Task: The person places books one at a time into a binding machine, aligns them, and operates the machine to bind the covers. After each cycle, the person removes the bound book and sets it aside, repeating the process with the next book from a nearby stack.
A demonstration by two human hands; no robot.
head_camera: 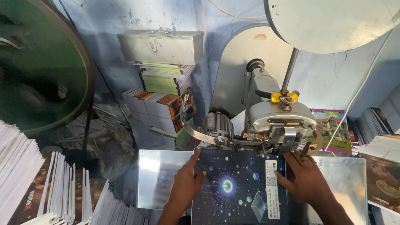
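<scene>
Grey metal box (161,46) atop stacked notebooks (162,96); green flywheel (39,66) at left; white paper stacks (16,171) lower left

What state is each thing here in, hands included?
Left hand: flat on the dark notebook cover, fingers spread.
Right hand: flat on the cover's right edge.
Dark notebook: closed, lying flat, top edge under the machine head.
Machine head: down over the notebook.
Metal box: lid shut, atop stacked books.
</scene>
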